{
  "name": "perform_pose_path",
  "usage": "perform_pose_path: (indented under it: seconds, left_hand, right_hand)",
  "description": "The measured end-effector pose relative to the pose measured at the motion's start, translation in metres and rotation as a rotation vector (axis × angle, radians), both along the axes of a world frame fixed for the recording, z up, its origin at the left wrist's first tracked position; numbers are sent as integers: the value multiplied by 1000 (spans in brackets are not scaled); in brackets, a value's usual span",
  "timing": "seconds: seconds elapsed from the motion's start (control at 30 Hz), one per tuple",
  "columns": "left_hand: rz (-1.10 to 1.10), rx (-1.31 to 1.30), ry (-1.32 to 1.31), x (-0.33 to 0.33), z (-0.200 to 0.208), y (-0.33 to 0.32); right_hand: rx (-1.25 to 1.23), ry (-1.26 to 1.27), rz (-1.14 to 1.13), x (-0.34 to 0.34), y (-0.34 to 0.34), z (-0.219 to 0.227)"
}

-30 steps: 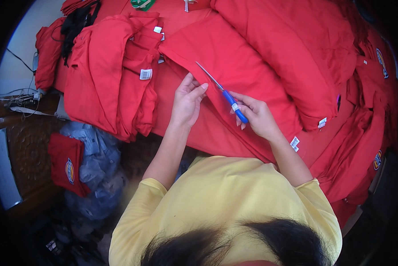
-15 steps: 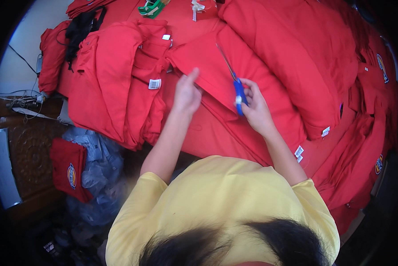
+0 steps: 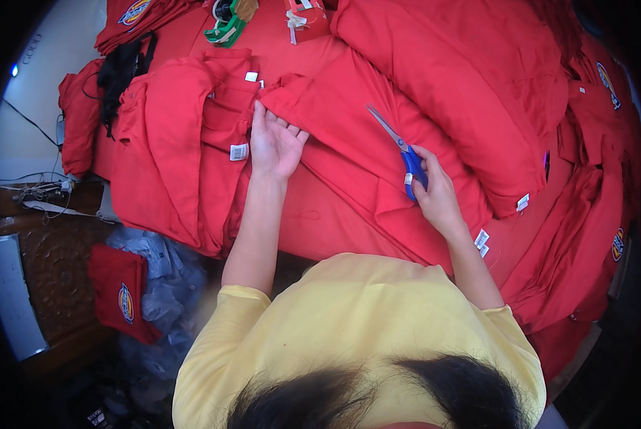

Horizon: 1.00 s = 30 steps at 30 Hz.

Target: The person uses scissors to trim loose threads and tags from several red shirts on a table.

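Observation:
Blue-handled scissors (image 3: 414, 164) are in my right hand (image 3: 438, 193), over the red cloth, their narrow blades pointing up and left. My left hand (image 3: 276, 146) lies palm up with its fingers stretched out. Its fingertips touch the left edge of a red garment (image 3: 342, 107) spread across the middle of the table. Whether some fingers reach under that edge I cannot tell. Just left of this hand is a folded stack of red garments (image 3: 167, 136) with a white barcode tag (image 3: 239, 152).
A green tape dispenser (image 3: 225, 32) and a small red box (image 3: 307, 21) stand at the back. A large red garment pile (image 3: 463, 86) fills the right side. A black strap bag (image 3: 124, 68) lies far left. Clear plastic bags (image 3: 174, 286) sit below the table's left edge.
My left hand has moved left, turned palm up and come to the garment's edge. My right hand has shifted slightly right and down with the scissors. The garment's surface has more folds.

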<state>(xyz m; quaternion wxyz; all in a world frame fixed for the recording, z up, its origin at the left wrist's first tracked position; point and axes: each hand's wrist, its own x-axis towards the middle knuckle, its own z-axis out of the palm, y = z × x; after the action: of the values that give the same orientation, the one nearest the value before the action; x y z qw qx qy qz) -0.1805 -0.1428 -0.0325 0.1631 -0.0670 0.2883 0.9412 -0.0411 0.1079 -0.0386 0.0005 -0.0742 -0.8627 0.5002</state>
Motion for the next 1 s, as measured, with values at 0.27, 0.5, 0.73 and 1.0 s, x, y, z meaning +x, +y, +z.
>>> perform_pose_path:
  seconds: [0.27,0.5,0.73,1.0]
  left_hand:
    - [153,-313,143,1,-9,-6]
    - [177,-367,175,-1,14,-1]
    - [144,-387,126,-4,15,-10]
    - [91,-360,140,-2,14,-11]
  right_hand:
    - [-12,303,126,-15,-11,25]
    - [-26,249,371,-66,-44,29]
    - [93,360,392,-79,-49,12]
    - [-26,301,416,-84,-54,8]
